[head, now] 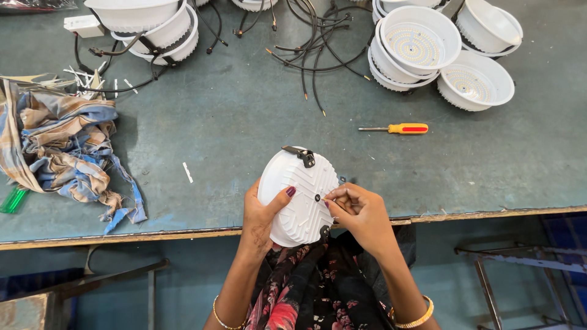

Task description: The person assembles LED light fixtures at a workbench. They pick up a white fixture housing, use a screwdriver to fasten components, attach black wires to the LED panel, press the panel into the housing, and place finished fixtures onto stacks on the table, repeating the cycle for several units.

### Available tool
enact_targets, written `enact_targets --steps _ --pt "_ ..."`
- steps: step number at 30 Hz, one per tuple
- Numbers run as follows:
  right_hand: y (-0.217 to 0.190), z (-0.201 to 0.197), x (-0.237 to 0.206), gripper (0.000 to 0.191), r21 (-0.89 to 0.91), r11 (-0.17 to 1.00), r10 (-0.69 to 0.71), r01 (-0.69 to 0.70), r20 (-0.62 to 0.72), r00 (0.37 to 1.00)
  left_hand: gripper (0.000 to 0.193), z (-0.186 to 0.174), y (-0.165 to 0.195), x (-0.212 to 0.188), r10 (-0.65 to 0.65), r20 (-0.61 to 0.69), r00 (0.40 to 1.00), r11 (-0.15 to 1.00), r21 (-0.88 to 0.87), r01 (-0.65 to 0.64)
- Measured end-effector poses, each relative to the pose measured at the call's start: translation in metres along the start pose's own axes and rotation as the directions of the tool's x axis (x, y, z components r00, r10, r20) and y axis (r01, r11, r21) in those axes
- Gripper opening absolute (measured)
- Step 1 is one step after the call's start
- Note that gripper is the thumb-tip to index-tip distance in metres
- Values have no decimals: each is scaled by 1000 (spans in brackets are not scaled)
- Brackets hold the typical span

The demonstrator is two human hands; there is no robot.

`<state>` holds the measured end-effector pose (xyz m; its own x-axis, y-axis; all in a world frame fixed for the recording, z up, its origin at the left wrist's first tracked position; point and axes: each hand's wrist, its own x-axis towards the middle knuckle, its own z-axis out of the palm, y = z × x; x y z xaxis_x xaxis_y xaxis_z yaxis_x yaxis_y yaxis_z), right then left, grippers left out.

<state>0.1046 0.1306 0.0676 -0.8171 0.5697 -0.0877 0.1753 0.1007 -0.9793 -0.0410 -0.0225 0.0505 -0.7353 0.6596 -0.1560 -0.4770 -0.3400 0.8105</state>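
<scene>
At the near edge of the table (244,153), about the middle of its length, the left hand (260,214) cups a white round lamp housing (298,195) held back-side up, thumb pressed on the ribbed back and fingers wrapped underneath. The right hand (361,214) has its fingertips (333,197) pinched together at a small dark hole near the housing's centre — whether they hold a screw or other tiny part is too small to tell. A black spring clip (302,156) sits at the housing's far rim.

Beyond it on the bare green surface lies a yellow-handled screwdriver (397,128), well apart from both hands. Toward the left edge a crumpled striped cloth (64,143) is heaped. At the far side, loose black wires (312,49) sprawl between 2 groups of white housings: a stack at the far left (153,27) and several at the far right (446,58), some showing their dotted light boards.

The housing overhangs the table edge, carried mostly by 1 hand — a slackened grip could drop it to the floor. Anything small at the fingertips could likewise slip and fall into the lap or below.
</scene>
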Motion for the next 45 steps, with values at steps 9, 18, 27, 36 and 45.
enact_targets --steps 9,18,27,36,45 --pt "-7 4 5 13 -83 996 -45 43 -18 999 49 4 10 -1 -34 17 999 999 -17 34" --pt "-23 5 2 15 -368 917 -170 152 -16 985 48 5 12 0 -32 30 999 999 -3 32" --pt "-49 -3 1 15 -574 750 -311 328 131 941 46 5 6 4 -43 11 999 993 113 42" --pt "-52 3 -5 14 -675 583 -486 453 157 860 45 10 8 1 -30 32 999 982 190 24" --pt "-43 8 -9 11 -695 597 -507 399 58 860 42 15 15 1 -53 75 996 980 193 37"
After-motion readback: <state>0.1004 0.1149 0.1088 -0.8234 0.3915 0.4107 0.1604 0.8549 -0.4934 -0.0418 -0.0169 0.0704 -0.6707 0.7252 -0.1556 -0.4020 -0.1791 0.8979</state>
